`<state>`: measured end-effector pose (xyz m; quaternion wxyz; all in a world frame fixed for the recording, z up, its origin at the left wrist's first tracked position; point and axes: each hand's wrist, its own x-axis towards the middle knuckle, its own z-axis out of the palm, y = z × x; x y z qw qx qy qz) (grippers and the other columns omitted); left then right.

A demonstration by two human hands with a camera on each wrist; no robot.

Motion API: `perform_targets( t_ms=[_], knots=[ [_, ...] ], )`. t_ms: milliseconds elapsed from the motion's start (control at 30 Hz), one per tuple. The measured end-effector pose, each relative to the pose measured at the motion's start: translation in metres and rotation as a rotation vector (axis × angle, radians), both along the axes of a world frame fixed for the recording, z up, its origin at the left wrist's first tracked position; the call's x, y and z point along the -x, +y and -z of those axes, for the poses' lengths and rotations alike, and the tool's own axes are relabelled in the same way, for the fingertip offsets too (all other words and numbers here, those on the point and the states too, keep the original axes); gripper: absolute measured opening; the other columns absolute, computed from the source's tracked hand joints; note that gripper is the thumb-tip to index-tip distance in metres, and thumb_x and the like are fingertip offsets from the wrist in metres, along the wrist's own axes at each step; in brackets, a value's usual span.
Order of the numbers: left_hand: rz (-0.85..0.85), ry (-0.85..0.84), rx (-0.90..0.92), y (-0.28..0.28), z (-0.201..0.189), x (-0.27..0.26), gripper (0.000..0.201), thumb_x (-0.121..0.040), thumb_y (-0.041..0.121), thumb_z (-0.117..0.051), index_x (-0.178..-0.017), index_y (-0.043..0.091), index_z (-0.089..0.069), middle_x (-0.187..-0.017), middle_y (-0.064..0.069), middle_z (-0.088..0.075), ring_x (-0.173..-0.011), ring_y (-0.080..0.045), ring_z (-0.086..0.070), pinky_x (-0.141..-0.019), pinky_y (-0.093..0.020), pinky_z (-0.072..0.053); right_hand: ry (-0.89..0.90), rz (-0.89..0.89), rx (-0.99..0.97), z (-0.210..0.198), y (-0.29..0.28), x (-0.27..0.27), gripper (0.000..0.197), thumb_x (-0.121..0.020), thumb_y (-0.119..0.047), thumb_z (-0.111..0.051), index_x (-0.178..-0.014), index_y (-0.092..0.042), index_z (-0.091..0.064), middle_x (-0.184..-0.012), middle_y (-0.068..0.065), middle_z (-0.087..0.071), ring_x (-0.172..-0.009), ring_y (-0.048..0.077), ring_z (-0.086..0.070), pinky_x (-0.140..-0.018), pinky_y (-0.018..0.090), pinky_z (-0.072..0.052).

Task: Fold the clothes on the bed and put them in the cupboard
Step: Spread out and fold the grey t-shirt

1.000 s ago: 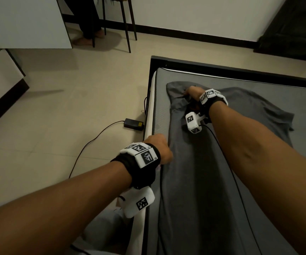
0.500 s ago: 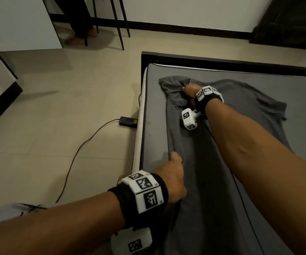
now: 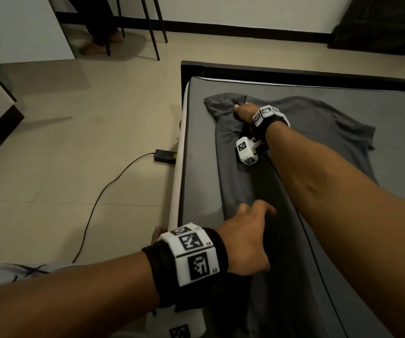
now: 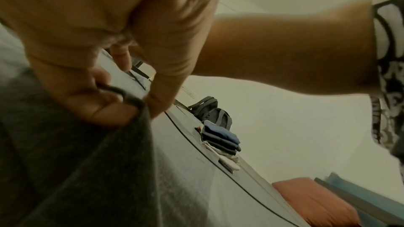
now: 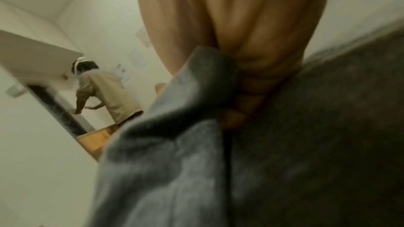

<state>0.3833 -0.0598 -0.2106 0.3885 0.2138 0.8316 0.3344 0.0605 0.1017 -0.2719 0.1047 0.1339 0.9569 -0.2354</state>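
A dark grey T-shirt (image 3: 318, 132) lies spread on the grey bed (image 3: 196, 172), its left side folded over towards the middle. My right hand (image 3: 244, 112) grips the shirt's far fold near the shoulder; in the right wrist view the cloth (image 5: 174, 161) bunches under its curled fingers (image 5: 251, 92). My left hand (image 3: 247, 230) is at the near end of the fold. In the left wrist view its thumb and fingers (image 4: 104, 106) pinch the shirt's edge (image 4: 135, 103).
A stack of folded clothes (image 4: 220, 141) sits further along the bed, with a backpack (image 4: 210, 108) and an orange pillow (image 4: 314, 201). On the floor left of the bed lie a power brick (image 3: 164, 156) and its cable (image 3: 104, 193). Another person (image 5: 104, 92) stands by a cupboard.
My left hand has moved right from the mattress edge onto the shirt and pinched its folded edge. The right hand has kept its grip at the far end.
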Motion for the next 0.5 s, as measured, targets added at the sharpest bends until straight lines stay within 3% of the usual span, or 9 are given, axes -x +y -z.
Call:
perform_targets(
  t_ms=[100,167,233,300,400,500],
  knots=[
    [0.057,-0.054,0.157,0.001,-0.005,-0.002,0.094,-0.072,0.042,-0.085,-0.141,0.035,-0.022,-0.140,0.001,-0.036,-0.112,-0.023,-0.057,-0.091,-0.040,-0.055,-0.026,-0.017,0.107,-0.008,0.000,-0.002,0.087,-0.090,-0.066,-0.056,-0.152,-0.007,-0.037,-0.157,0.015,-0.038,-0.139,0.036,-0.043,-0.115,0.043,-0.035],
    [0.083,-0.100,0.310,-0.001,-0.010,-0.004,0.091,-0.074,0.057,-0.078,-0.143,0.028,-0.026,-0.136,-0.003,-0.046,-0.095,-0.023,-0.067,-0.078,-0.037,-0.059,-0.033,-0.038,0.064,-0.010,0.000,-0.001,0.104,-0.077,-0.069,-0.070,-0.153,-0.010,-0.033,-0.157,0.013,-0.039,-0.138,0.036,-0.044,-0.113,0.046,-0.038],
    [0.170,-0.071,0.466,-0.003,-0.015,-0.007,0.074,-0.081,0.064,-0.067,-0.131,0.015,-0.046,-0.111,-0.005,-0.061,-0.077,-0.020,-0.067,-0.071,-0.032,-0.057,-0.022,-0.053,0.024,-0.007,0.004,-0.002,0.100,-0.079,-0.061,-0.074,-0.154,-0.009,-0.032,-0.156,0.013,-0.040,-0.137,0.035,-0.045,-0.111,0.044,-0.040],
    [0.255,0.019,0.560,-0.003,-0.013,-0.011,0.058,-0.083,0.068,-0.062,-0.104,0.014,-0.058,-0.084,-0.001,-0.057,-0.077,-0.019,-0.059,-0.077,-0.033,-0.052,-0.006,-0.053,0.032,0.000,0.009,-0.004,0.092,-0.086,-0.054,-0.071,-0.154,-0.008,-0.031,-0.157,0.013,-0.038,-0.139,0.035,-0.043,-0.111,0.040,-0.038],
    [0.334,0.123,0.616,-0.001,-0.007,-0.015,0.057,-0.078,0.073,-0.063,-0.082,0.017,-0.053,-0.079,0.002,-0.054,-0.081,-0.019,-0.057,-0.082,-0.037,-0.052,-0.015,-0.051,-0.007,0.002,0.011,-0.009,0.085,-0.091,-0.053,-0.064,-0.155,-0.008,-0.031,-0.158,0.013,-0.036,-0.141,0.034,-0.041,-0.112,0.038,-0.034],
    [0.449,0.095,0.656,0.002,-0.002,-0.015,0.049,-0.079,0.065,-0.069,-0.079,0.018,-0.055,-0.081,0.002,-0.060,-0.078,-0.018,-0.060,-0.082,-0.038,-0.055,-0.029,-0.089,-0.083,0.001,0.008,-0.011,0.076,-0.096,-0.052,-0.056,-0.154,-0.009,-0.034,-0.158,0.012,-0.038,-0.141,0.034,-0.041,-0.115,0.039,-0.032]
  ],
)
